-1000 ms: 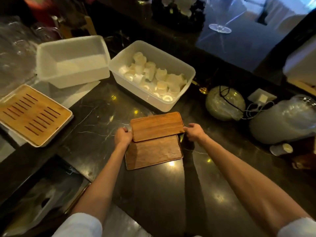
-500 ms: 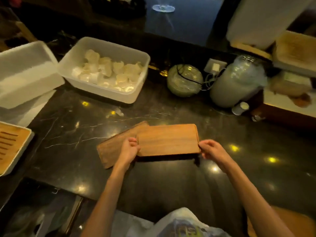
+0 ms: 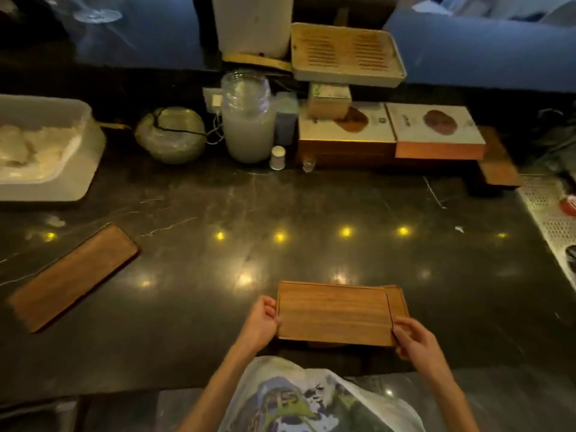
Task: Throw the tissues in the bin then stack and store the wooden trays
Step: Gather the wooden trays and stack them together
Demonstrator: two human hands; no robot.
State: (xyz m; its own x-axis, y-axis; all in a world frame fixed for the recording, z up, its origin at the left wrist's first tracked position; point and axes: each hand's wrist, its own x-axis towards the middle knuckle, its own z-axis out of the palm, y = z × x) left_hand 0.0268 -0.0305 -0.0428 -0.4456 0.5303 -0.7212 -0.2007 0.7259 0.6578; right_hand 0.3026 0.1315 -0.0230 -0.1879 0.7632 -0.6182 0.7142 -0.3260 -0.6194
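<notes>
A flat wooden tray (image 3: 333, 313) lies near the front edge of the dark marble counter, on top of another wooden tray (image 3: 398, 304) whose edge shows at its right side. My left hand (image 3: 261, 322) grips the top tray's left end. My right hand (image 3: 411, 339) holds its right front corner. A third wooden tray (image 3: 73, 275) lies alone at the left, turned at an angle. A white tub (image 3: 81, 169) at the far left holds crumpled white tissues (image 3: 34, 148).
Along the back stand a round glass bowl (image 3: 170, 135), a wrapped jar (image 3: 247, 120), a small white bottle (image 3: 277, 157), boxes (image 3: 389, 129) and a slatted bamboo tray (image 3: 346, 53). A perforated metal drain board (image 3: 548, 213) sits at the right edge.
I have carried one wooden tray to the right, off the tray it lay on, and set it on another tray. The tray left behind now lies alone at the left.
</notes>
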